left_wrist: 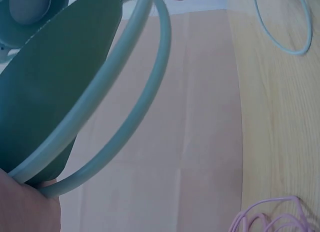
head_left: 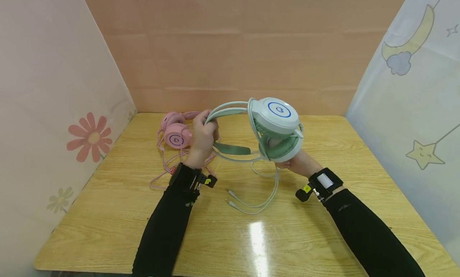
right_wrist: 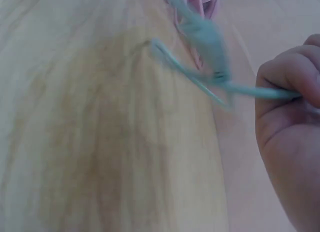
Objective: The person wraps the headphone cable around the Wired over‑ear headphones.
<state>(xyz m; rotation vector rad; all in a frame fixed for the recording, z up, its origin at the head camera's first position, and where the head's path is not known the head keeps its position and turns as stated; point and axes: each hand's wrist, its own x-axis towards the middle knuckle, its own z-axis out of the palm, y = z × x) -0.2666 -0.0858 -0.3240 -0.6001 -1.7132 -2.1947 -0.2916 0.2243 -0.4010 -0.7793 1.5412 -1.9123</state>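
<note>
White and pale green headphones (head_left: 282, 116) are held above the table by both hands. My left hand (head_left: 203, 135) grips their headband; in the left wrist view the fingers are mostly out of sight and the green pad (left_wrist: 55, 82) shows. My right hand (head_left: 301, 164) is below the ear cups, partly hidden by them. In the right wrist view its curled fingers hold the pale green cable (right_wrist: 262, 92). Part of the cable loops around the ear cups. The rest hangs down, ending in two plugs (head_left: 232, 205) low over the tabletop.
Pink headphones (head_left: 179, 136) lie at the table's back left, beside my left hand, with their pink cable (head_left: 165, 161) in loose loops. The wooden table (head_left: 108, 213) meets a brown backdrop (head_left: 230, 61) behind and patterned side panels.
</note>
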